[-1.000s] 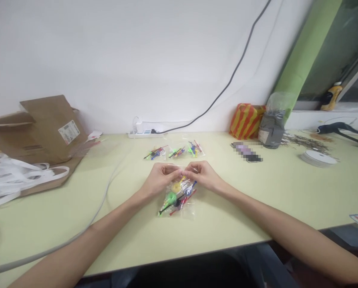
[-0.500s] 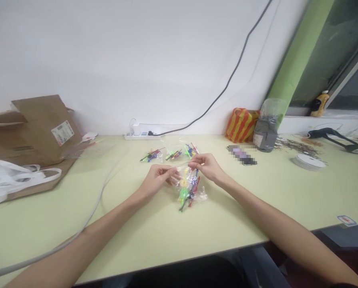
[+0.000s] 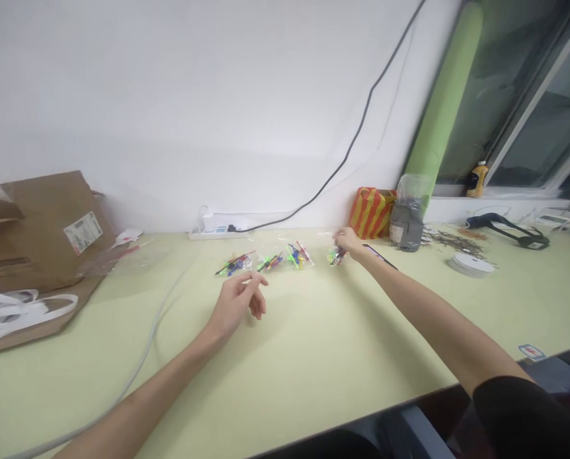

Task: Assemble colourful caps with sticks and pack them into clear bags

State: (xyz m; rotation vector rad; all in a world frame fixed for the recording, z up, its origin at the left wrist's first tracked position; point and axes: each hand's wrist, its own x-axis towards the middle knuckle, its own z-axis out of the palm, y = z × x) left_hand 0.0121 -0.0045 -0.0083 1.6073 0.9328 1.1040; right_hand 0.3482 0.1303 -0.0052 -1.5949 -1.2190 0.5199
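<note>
My right hand (image 3: 349, 243) reaches far across the pale green table (image 3: 314, 344) and pinches a small clear bag of coloured toy pieces (image 3: 335, 256), resting at the right end of a row. Three similar bags (image 3: 270, 261) lie in that row to its left. My left hand (image 3: 240, 302) hovers over the table nearer to me, fingers loosely curled and apart, with nothing in it.
A white power strip (image 3: 218, 228) with a dark cable lies by the wall. A brown cardboard box (image 3: 41, 233) and white straps (image 3: 12, 312) are at the left. A striped orange bag (image 3: 372, 212), a grey pouch (image 3: 404, 223), a tape roll (image 3: 471, 264) and a grey cable (image 3: 146, 344) are also here.
Both hands held the bag in front of me. My right hand has carried it away to the end of the row, and my left hand has let go.
</note>
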